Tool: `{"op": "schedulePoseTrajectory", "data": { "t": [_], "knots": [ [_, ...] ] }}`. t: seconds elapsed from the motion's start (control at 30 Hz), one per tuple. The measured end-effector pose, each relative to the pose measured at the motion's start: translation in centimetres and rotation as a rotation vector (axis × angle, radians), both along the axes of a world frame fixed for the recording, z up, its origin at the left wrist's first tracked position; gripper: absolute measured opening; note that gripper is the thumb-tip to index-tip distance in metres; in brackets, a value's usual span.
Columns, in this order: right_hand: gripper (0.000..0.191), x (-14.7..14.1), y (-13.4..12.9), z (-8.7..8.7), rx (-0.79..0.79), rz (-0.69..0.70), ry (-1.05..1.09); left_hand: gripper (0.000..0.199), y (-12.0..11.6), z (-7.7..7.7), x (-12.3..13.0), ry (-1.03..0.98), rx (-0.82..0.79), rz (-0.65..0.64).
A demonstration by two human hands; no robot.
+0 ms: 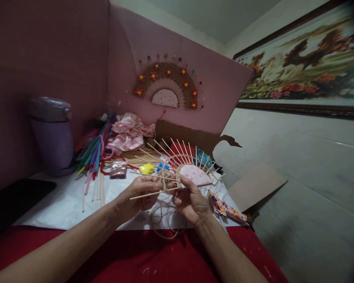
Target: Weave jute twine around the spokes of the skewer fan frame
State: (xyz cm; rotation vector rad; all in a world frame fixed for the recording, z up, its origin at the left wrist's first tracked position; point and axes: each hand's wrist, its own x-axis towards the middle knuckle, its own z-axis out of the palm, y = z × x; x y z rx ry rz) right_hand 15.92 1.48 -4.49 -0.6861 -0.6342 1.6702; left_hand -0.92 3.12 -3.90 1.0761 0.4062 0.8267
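Observation:
A half-round piece with a pink dotted fabric centre (196, 174) and thin wooden sticks fanning outward is held up over the table. Brown twine (164, 177) is woven between the sticks at its left end. My left hand (141, 190) pinches the twine and sticks there, fingers closed. My right hand (191, 198) grips the lower left corner of the fabric centre, thumb on top. Loose loops of twine (168, 236) hang below both hands, over the table's front part.
A purple tumbler (53, 137) stands left, beside pipe cleaners (90, 155) and crumpled pink fabric (129, 131). Yellow (146, 169) and brown packets (118, 169) lie behind my hands. A flowered roll (227, 208) lies right. A finished-looking fan (166, 84) is pinned to the pink board (206, 78).

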Motion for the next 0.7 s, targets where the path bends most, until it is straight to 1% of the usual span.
{"op": "schedulePoseTrajectory", "data": {
  "t": [0.13, 0.37, 0.47, 0.7],
  "knots": [
    [0.018, -0.03, -0.04, 0.08, -0.006, 0.003, 0.003, 0.018, -0.03, 0.01, 0.05, -0.013, -0.001, -0.021],
    [0.017, -0.12, -0.11, 0.18, 0.001, 0.003, 0.009, 0.018, -0.28, 0.26, 0.03, 0.002, -0.014, -0.017],
    [0.017, -0.13, -0.1, 0.17, -0.003, -0.002, 0.013, 0.019, -0.17, 0.16, 0.02, 0.007, -0.005, -0.013],
    [0.016, -0.02, -0.01, 0.02, -0.005, 0.004, 0.008, 0.014, 0.16, -0.31, 0.06, 0.023, 0.045, -0.015]
  ]
}}
